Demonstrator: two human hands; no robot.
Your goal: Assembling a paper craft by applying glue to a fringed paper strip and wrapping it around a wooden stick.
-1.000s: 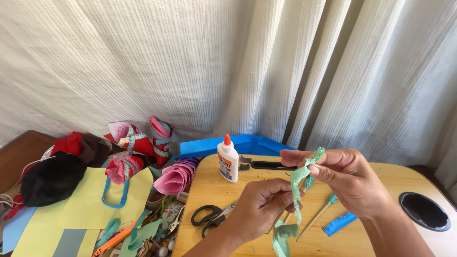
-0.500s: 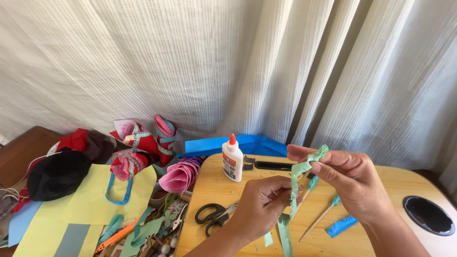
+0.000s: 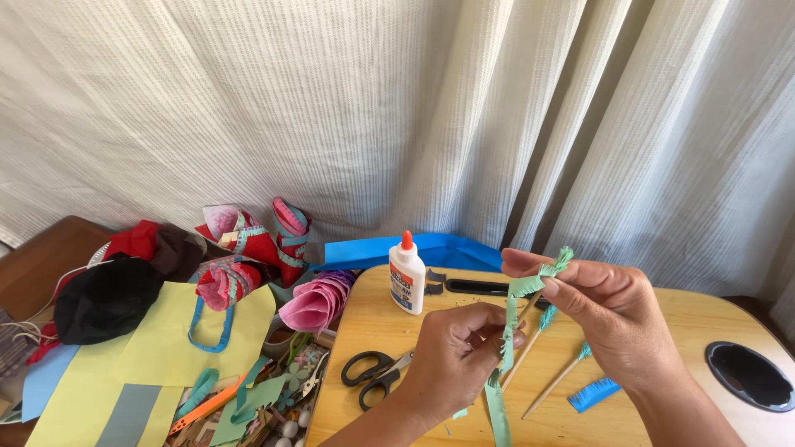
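black-handled scissors [image 3: 374, 374] lie flat on round wooden table [image 3: 662, 414] | left hand [image 3: 454, 361] pinches fringed green paper strip [image 3: 507, 348] low, above the table | right hand [image 3: 604, 319] grips strip's top against thin wooden stick [image 3: 517, 356] | best kept taut, wound evenly

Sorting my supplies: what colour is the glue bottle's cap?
Orange, on the white glue bottle; head view.

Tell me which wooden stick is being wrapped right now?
The stick between both hands, behind the green fringed strip; the other two lie on the table.
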